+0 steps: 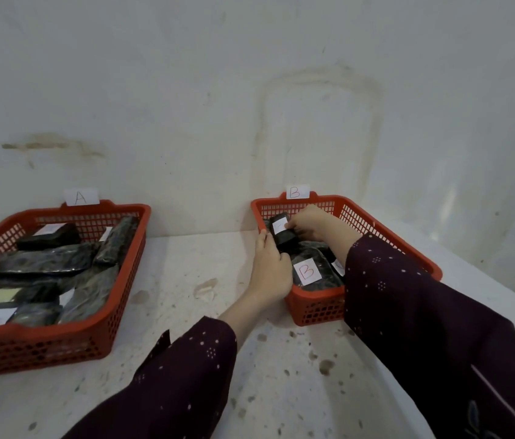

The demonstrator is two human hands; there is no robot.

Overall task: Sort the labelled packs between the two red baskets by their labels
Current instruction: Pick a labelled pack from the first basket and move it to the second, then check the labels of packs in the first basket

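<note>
Head view: right grip (310, 224) pinches the top edge of a dark pack (283, 237) by its white label, whose letter is too blurred to read. Left grip (270, 267) clasps the same pack's lower end, fingers along its 9 o'clock side, the hand lying over the basket rim. The pack is tilted, raised above the 11 o'clock corner of basket B (392, 245). Beneath it, towards 5 o'clock, a B pack (308, 270) lies flat in that basket, with more dark packs beside it. A card B (297, 191) stands on the far rim at 12 o'clock. Basket A (117, 296) sits well apart at 9 o'clock on the bench (186, 280), heaped with dark packs, its card A (80, 197) on the far rim. Both baskets stand near the wall (250, 74). Dotted dark sleeves (408, 296) cover both arms.
</note>
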